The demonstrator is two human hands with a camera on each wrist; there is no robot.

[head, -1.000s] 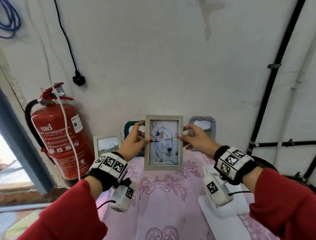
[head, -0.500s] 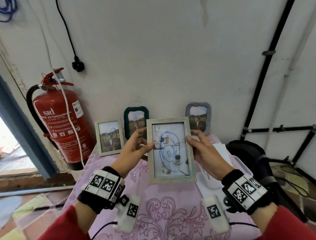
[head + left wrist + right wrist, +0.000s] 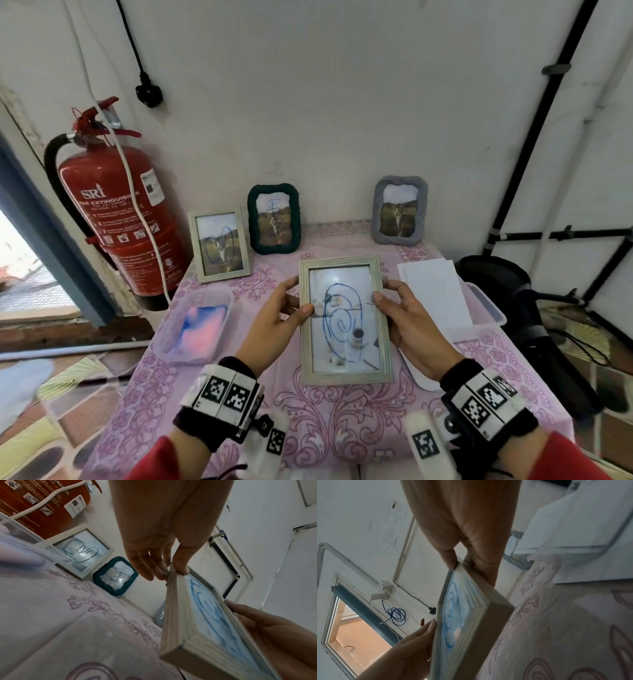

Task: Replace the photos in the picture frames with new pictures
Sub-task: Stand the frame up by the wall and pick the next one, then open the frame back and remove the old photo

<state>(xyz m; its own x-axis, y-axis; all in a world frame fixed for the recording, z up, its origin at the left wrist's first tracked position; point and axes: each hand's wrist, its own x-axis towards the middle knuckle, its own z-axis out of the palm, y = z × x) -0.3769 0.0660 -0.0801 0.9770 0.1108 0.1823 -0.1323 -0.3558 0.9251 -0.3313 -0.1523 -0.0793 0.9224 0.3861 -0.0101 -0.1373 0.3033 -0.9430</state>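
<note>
Across the lower half of the head view lies our table (image 3: 342, 428) under its pink patterned cloth, a red fire extinguisher (image 3: 113, 219) at the left edge. Along the back wall stand three frames: a pale wooden one (image 3: 219, 245) left of centre, a dark green one (image 3: 274, 219) beside it, a grey one (image 3: 400, 209) to the right. A stack of white sheets (image 3: 435, 291) lies right of centre — we judge these to be the new pictures. A clear tray (image 3: 195, 325) sits left of centre.

In the middle we hold the pale frame (image 3: 344, 318) face up, clear of the cloth. Our left hand (image 3: 274, 322) pinches its left edge, thumb on the glass, and our right hand (image 3: 407, 318) pinches the right edge likewise.

We judge the step to be frame in hand, old photo inside. Next we should turn it over — the backing needs opening.
</note>
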